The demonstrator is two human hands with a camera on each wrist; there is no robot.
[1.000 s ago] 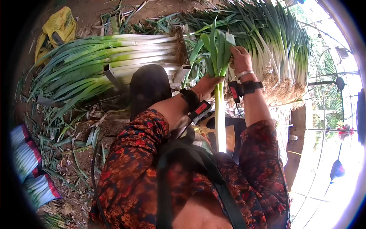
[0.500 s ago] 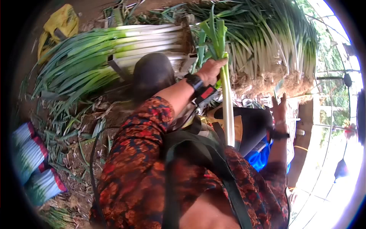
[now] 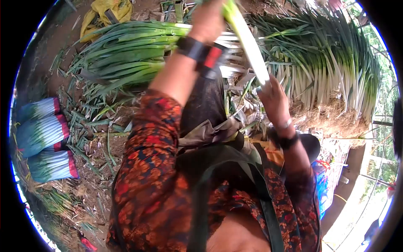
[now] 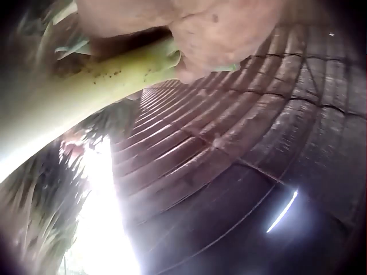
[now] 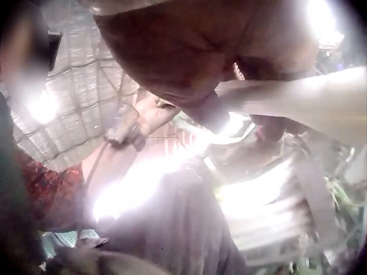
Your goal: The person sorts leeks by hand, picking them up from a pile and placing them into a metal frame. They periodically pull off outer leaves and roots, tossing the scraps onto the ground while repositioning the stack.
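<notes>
A leek (image 3: 248,44) slants across the upper middle of the head view, white end toward me. My left hand (image 3: 208,20) grips it at the upper edge, where the stalk turns green; the leaves beyond are cut off by the frame. In the left wrist view, fingers (image 4: 229,34) curl over the pale green stalk. Lower down, my right hand (image 3: 275,101) holds the white end. The right wrist view shows that white end (image 5: 309,100) between the thumb and fingers, partly hidden by them.
Leeks (image 3: 126,46) lie stacked in a metal rack ahead on the left. A large pile of rooted leeks (image 3: 327,63) is at the right. Bagged leeks (image 3: 44,132) sit at the far left, and cut leaves litter the ground (image 3: 98,145). A yellow sack (image 3: 110,11) lies beyond the rack.
The left hand has carried the leek up and forward, tilting it. The right hand left the leaves, swung out to the right, and now holds the white end. The head view has shifted.
</notes>
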